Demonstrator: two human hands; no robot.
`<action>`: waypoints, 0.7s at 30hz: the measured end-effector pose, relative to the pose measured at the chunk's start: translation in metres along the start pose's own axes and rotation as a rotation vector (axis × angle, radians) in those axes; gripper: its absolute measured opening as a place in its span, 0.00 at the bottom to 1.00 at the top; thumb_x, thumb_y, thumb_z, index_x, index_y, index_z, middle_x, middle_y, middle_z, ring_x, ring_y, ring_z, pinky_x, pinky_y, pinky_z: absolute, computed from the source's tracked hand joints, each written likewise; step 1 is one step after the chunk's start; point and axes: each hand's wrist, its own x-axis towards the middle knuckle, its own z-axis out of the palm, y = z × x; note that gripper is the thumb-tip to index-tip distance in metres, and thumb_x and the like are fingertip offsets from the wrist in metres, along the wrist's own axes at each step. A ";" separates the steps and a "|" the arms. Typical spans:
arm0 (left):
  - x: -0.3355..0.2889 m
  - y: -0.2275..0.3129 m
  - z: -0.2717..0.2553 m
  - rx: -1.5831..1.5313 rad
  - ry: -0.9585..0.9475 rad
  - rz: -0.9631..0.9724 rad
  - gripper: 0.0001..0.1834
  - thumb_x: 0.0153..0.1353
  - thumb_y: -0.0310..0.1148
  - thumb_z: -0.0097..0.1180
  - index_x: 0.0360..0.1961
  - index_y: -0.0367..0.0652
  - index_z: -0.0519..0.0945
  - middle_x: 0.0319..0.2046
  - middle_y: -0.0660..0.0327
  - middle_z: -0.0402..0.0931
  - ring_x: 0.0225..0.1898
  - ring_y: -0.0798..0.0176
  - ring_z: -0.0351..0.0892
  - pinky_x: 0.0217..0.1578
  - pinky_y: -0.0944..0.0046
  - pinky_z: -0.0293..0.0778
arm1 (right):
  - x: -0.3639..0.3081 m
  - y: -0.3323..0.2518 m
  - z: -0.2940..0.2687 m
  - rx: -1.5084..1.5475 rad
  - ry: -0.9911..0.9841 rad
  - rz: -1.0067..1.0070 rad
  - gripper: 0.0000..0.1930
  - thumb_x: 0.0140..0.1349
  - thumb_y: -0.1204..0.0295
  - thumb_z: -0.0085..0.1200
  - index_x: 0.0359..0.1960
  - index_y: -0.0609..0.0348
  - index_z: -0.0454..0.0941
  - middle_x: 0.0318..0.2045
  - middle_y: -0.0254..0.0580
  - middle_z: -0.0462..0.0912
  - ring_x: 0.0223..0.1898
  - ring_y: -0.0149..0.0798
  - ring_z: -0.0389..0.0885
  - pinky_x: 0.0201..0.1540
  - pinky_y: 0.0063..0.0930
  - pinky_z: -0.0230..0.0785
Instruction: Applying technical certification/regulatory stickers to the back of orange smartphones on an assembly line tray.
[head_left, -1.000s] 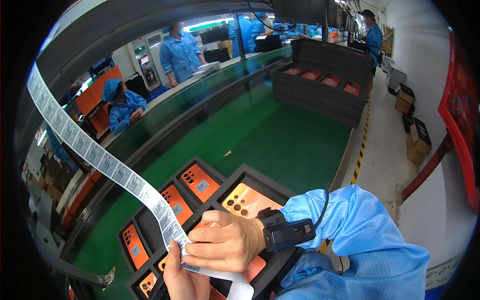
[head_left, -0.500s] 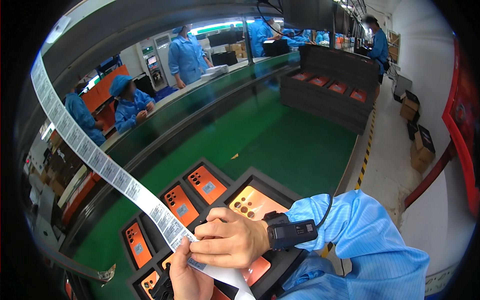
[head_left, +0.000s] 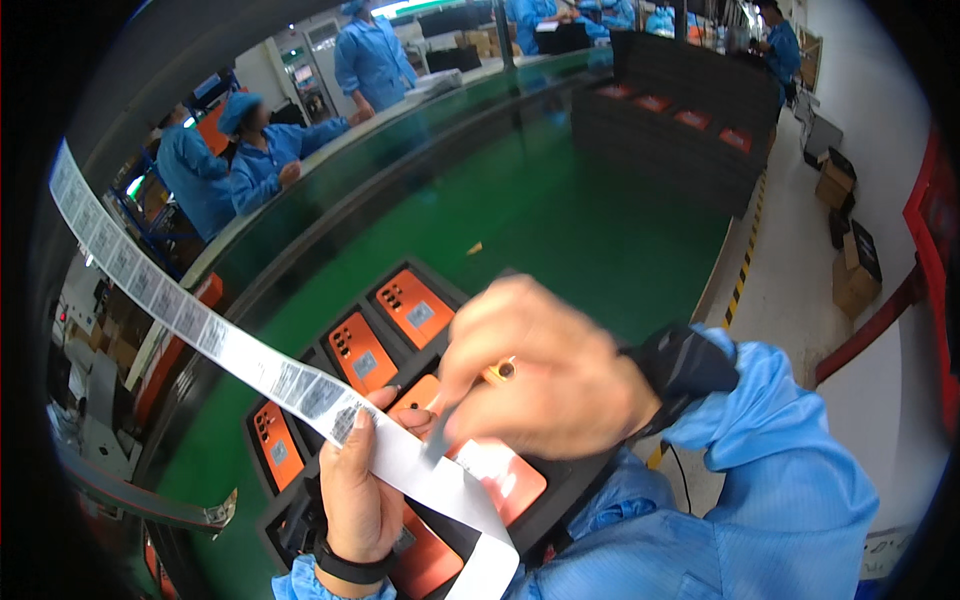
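A long strip of white backing paper with printed labels (head_left: 225, 343) slants down from the upper left. My left hand (head_left: 352, 490) grips this strip, thumb on top, over the phone trays. Past the thumb the backing is bare white and curls down near my body. My right hand (head_left: 555, 375), smeared by motion, is closed at the fingertips on a small grey label (head_left: 436, 440) at the strip's bare part. Beneath lie orange phones, back side up, in a black foam tray (head_left: 437, 284). One phone (head_left: 411, 308) and its neighbour (head_left: 363, 355) bear labels. My right hand partly hides others.
The trays rest on a green conveyor (head_left: 560, 230). A dark foam tray stack (head_left: 670, 150) with orange phones stands at the far right. Workers in blue stand or sit behind the line. Cartons (head_left: 857, 270) and a red frame (head_left: 930, 230) are along the right wall.
My right hand has moved up and right from the left fingertips, with a label at its fingers. The label strip has shifted, and more bare backing shows. The view has tilted slightly.
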 end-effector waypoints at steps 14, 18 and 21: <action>0.021 -0.039 0.080 1.383 -0.622 0.279 0.10 0.50 0.29 0.57 0.28 0.32 0.73 0.31 0.44 0.74 0.34 0.41 0.74 0.36 0.50 0.70 | -0.037 0.018 -0.077 -0.244 0.063 0.218 0.15 0.42 0.79 0.66 0.35 0.63 0.79 0.26 0.41 0.81 0.29 0.38 0.79 0.35 0.28 0.67; 0.033 -0.058 0.083 1.445 -0.727 0.299 0.13 0.49 0.32 0.61 0.25 0.34 0.72 0.26 0.49 0.75 0.30 0.45 0.75 0.33 0.54 0.71 | -0.044 0.028 -0.088 -0.251 0.049 0.229 0.13 0.43 0.79 0.65 0.33 0.64 0.80 0.26 0.41 0.81 0.29 0.38 0.79 0.35 0.28 0.67; 0.041 -0.054 0.075 1.431 -0.833 0.079 0.13 0.49 0.32 0.61 0.27 0.34 0.72 0.27 0.50 0.74 0.30 0.47 0.75 0.33 0.55 0.71 | -0.047 0.031 -0.084 -0.174 0.063 0.277 0.10 0.42 0.81 0.64 0.30 0.64 0.80 0.25 0.41 0.80 0.30 0.39 0.79 0.36 0.29 0.67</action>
